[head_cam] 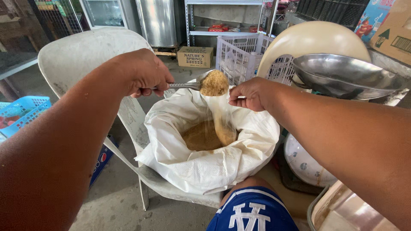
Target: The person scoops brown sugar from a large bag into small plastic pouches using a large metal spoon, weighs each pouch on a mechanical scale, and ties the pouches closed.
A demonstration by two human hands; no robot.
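Centre frame: white sack point(205, 167) of brown sugar on chair point(85, 51). Left hand point(147, 75) clenches spoon point(201, 83), heaped; right hand point(250, 94) pinches clear bag point(220, 115) open. Tip slowly, spoon centred over bag mouth, to avoid spill.

Cardboard box point(195, 56) on floor at back, under steel shelf: small, tan, dark print on front. Big brown carton point(396, 32) top right corner, tilted, w/ dark arrow mark + barcode label. Just left of it, colourful box point(371, 19): blue w/ red fruit pic. Red packets point(220, 28) lying on lower shelf at back, small, too far to tell more. Blue crate point(100, 161) on floor under chair, left: blue side w/ round red-white-blue logo. White sack point(201, 167) on chair, rolled open, plain, brown grain inside.
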